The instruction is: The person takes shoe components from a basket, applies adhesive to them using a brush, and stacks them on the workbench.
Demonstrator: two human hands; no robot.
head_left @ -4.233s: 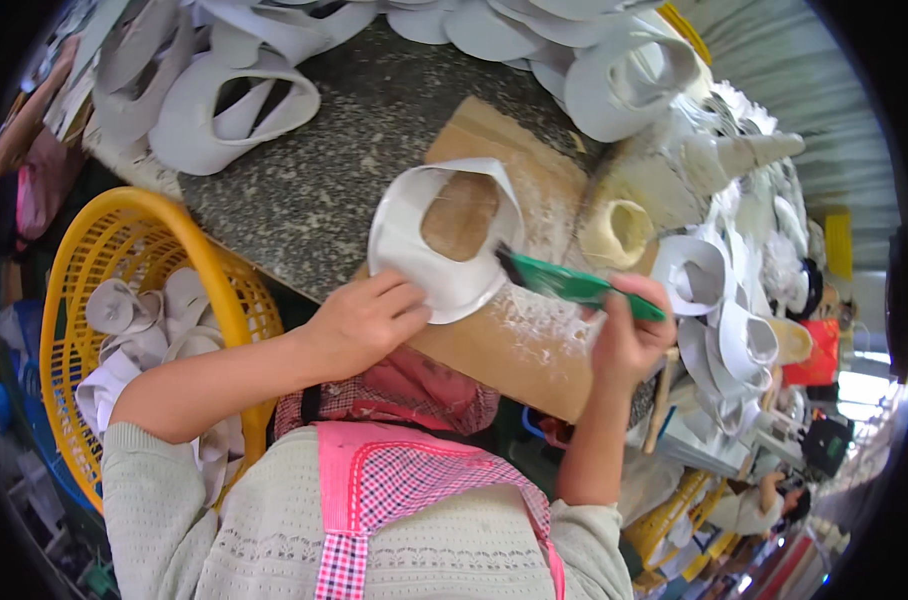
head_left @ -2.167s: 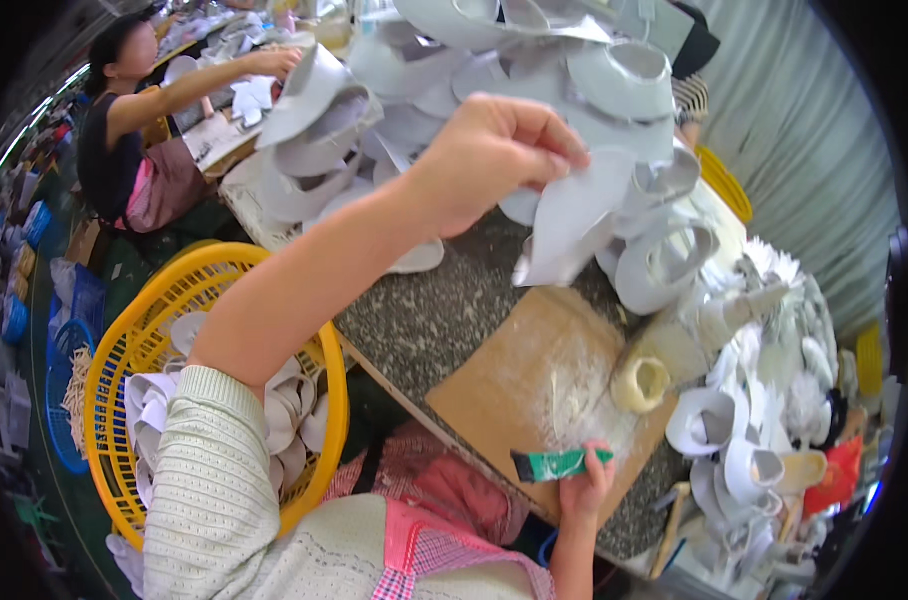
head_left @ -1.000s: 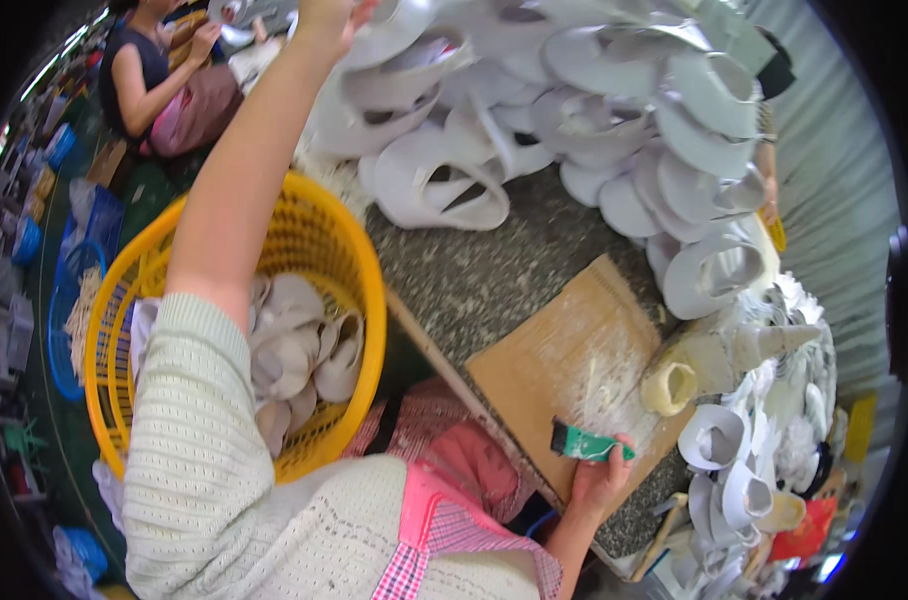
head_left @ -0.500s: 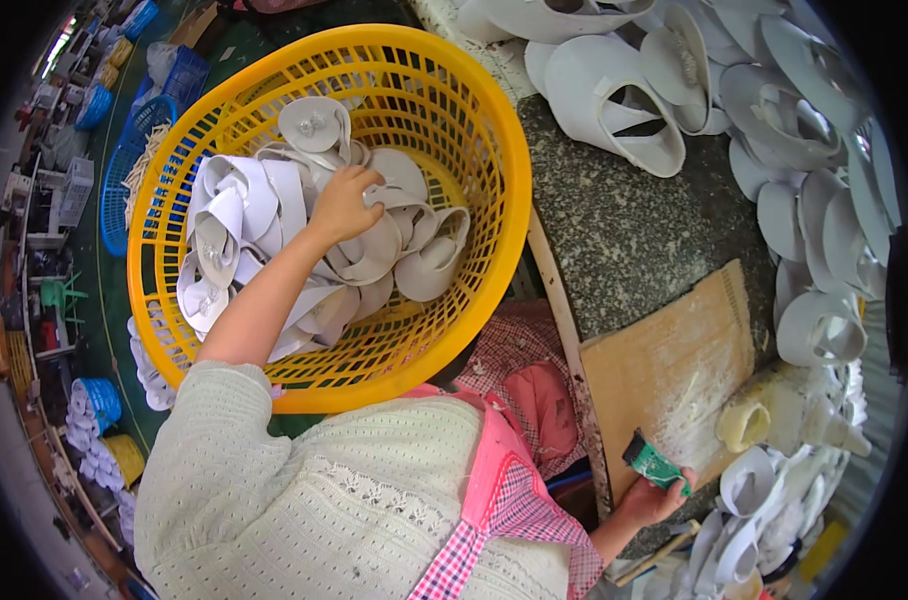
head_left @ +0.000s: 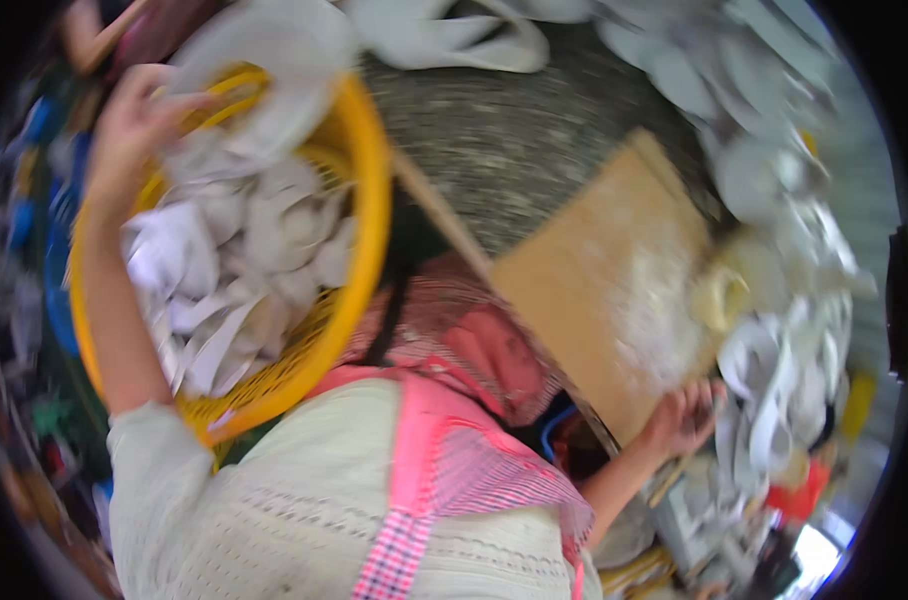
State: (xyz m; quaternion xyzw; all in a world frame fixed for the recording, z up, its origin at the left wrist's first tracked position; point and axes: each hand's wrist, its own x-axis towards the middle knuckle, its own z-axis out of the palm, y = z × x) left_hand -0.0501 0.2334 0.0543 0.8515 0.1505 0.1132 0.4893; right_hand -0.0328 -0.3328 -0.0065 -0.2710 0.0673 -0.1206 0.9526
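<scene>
My left hand [head_left: 139, 120], raised at the far left rim of the yellow basket [head_left: 372, 200], grips the edge of a pale shoe upper [head_left: 304, 75]. That ring-shaped piece is blurred, and yellow plastic shows through its opening. Below it, white uppers [head_left: 209, 290] lie heaped in the basket. At the lower right, my right hand [head_left: 682, 418] is palm up beside a tan board [head_left: 564, 290] dusted with white residue. Its fingers curl round something dark and blurred that I cannot make out. A pale yellow open-mouthed container [head_left: 724, 295] stands beyond that hand.
More white uppers [head_left: 444, 35] lie along the back of the dark speckled worktop [head_left: 454, 130] and down its right side. A stick [head_left: 669, 485] lies just below my right hand. Part of another person's arm [head_left: 99, 40] appears at the top left.
My left hand has lifted an upper out of the heap, up and leftward. The green-handled brush earlier in my right hand no longer shows clearly. The whole view has shifted.
</scene>
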